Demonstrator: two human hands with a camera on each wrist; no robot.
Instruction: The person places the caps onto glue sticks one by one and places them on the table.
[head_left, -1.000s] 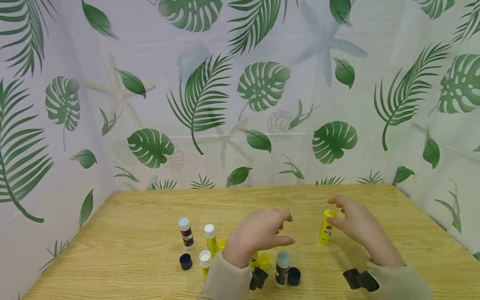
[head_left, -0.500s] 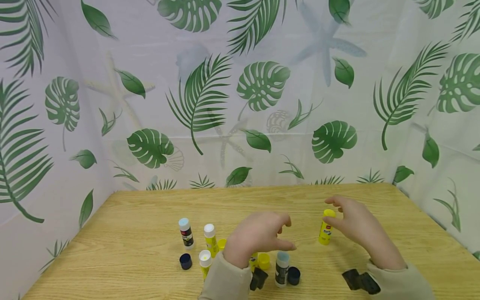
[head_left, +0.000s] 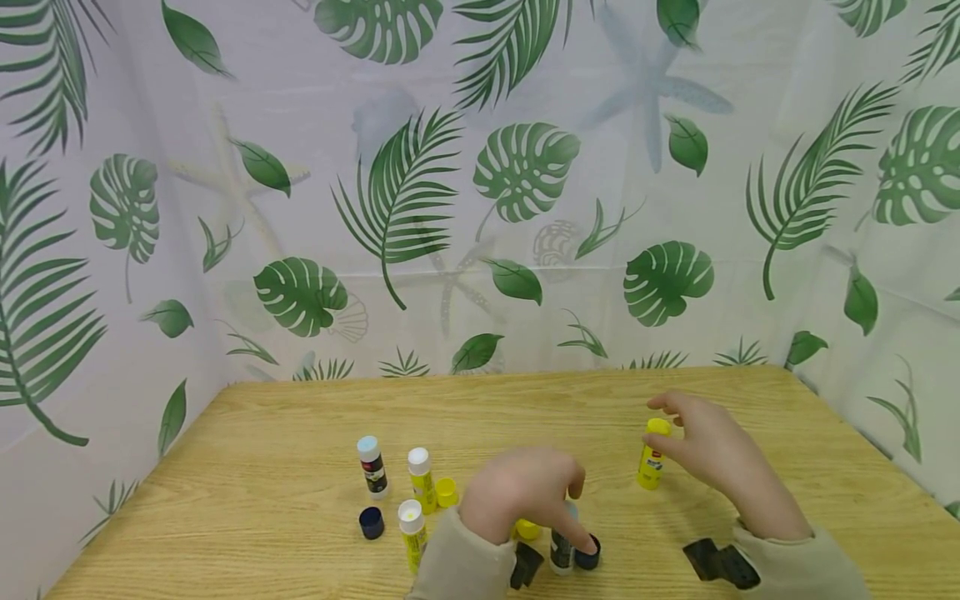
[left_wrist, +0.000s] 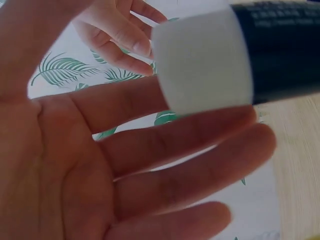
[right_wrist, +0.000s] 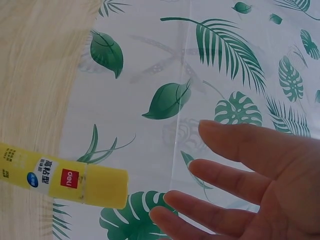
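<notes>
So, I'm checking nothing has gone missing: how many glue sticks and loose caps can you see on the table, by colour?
Dark glue sticks: 2
Yellow glue sticks: 3
Loose dark caps: 2
Loose yellow caps: 2
Total: 9 in view; the left hand could be hiding more.

Pretty basic wood-grain table [head_left: 247, 483], with a whitish leaf-and-starfish print sheet [head_left: 465, 196] hanging behind its far edge and both far corners.

Dark glue stick [head_left: 562, 551] partly behind the left hand [head_left: 521, 493], its lettering [left_wrist: 274, 21] blurred.
</notes>
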